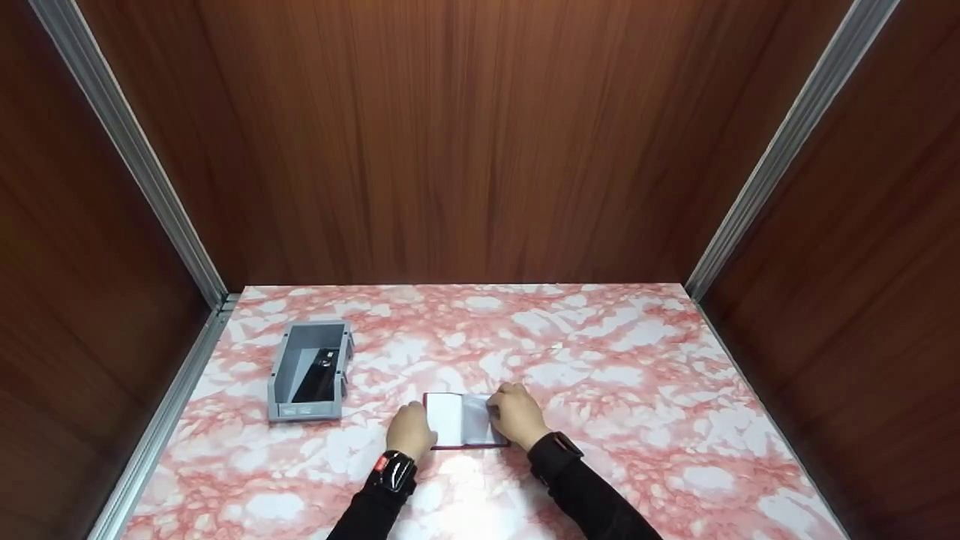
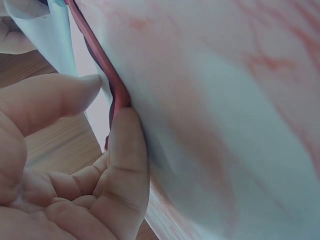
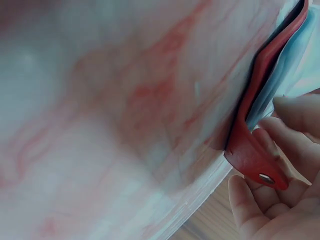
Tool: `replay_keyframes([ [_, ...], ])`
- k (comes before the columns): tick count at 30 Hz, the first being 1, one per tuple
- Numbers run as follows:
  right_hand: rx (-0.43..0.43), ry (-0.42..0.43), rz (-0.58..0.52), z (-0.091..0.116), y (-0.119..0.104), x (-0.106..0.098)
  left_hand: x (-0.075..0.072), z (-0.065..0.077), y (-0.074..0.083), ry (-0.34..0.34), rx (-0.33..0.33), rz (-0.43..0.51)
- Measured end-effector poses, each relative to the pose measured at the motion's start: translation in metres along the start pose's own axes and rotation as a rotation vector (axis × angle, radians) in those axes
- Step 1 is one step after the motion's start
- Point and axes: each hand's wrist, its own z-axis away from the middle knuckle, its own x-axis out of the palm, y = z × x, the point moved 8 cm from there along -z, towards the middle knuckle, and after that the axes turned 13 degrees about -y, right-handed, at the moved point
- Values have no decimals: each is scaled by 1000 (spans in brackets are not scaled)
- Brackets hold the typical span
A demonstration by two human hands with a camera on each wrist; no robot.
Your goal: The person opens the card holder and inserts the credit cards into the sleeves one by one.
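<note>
A small red card holder (image 1: 445,420) lies spread wide on the table, with a white page on its left side and clear plastic sleeves (image 1: 476,421) on its right. My left hand (image 1: 411,431) pinches its left edge; in the left wrist view the thumb sits over the page and a finger lies against the red cover (image 2: 111,75). At the right edge, my right hand (image 1: 517,416) holds the sleeves between thumb and curled fingers. A red strap with a metal snap (image 3: 252,160) sticks out beside those fingers in the right wrist view.
To the left stands a grey plastic bin (image 1: 306,409) with a dark, shiny object (image 1: 319,379) inside. The red-and-white marbled table (image 1: 600,360) is enclosed by brown wood-grain panels (image 1: 450,142) with metal corner rails (image 1: 795,150).
</note>
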Motion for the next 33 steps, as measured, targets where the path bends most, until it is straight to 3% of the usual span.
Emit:
replay_keyframes([
  [9, 15, -35, -22, -1, -2, 1, 1, -1, -2, 6, -5, 14],
  [18, 46, -61, -117, -6, -3, 0, 2, -1, -3, 13, 0, 19],
  [29, 51, -16, -184, -17, -9, -7, 2, -2, -6, 6, -6, 49],
  [33, 63, -36, -200, -21, -13, -3, 2, -2, -6, 5, -5, 53],
])
